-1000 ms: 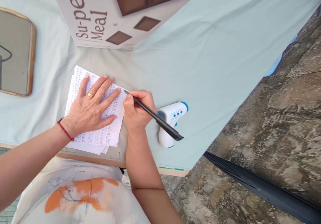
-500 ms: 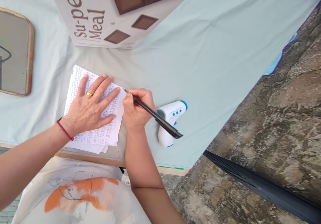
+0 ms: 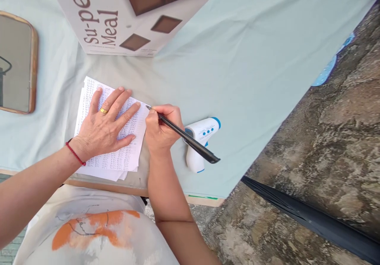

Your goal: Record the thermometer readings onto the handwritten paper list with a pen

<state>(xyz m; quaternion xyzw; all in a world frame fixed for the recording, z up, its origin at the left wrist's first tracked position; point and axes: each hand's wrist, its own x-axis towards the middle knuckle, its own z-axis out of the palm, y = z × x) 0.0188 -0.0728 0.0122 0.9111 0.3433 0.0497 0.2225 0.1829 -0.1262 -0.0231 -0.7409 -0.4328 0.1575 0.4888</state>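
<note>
My left hand lies flat on a small stack of white paper sheets, fingers spread, with a gold ring on one finger. Columns of small handwriting cover much of the top sheet. In my right hand a black pen is pinched between thumb and fingers. Its tip is at the upper right edge of the sheet, and its capped back end slants down to the right. Just right of that hand, partly behind the pen, lies a white and blue infrared thermometer.
A large white box printed with chocolate pieces stands beyond the papers. At the far left lies a wood-framed mirror. Pale cloth covers the table. A stone wall and a folded black umbrella-like object are at right.
The pen's back end has swung slightly to the right and down. My left hand stays on the papers. The whole view has shifted a little.
</note>
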